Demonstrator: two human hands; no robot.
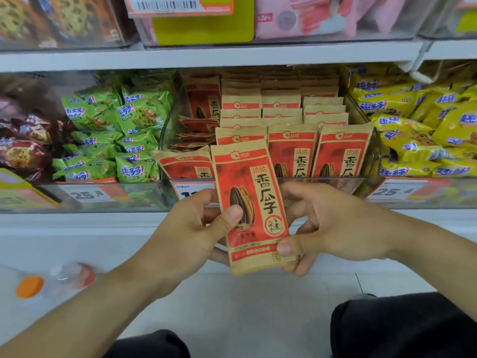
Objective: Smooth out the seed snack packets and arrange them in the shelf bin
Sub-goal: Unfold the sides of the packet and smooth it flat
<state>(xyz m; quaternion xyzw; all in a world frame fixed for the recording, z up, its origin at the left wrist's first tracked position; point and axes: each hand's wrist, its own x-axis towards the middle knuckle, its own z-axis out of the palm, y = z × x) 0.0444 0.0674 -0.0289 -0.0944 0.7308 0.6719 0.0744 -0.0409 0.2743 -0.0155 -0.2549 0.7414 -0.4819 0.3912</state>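
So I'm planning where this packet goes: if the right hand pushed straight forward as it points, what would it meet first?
Probably the clear front wall of the seed bin, just ahead of the right hand; depth is uncertain.

We face white shop shelving (232, 56), a shelf board running nine to three o'clock. Pale tiled floor (258, 306) lies at six o'clock under even, soft light.

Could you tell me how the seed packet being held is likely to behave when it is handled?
The seed packet looks like thin kraft paper, so probably light and somewhat floppy. Both hands, left and right, pinch its edges, which suggests it bends easily. Its matte surface seems unlikely to slip.
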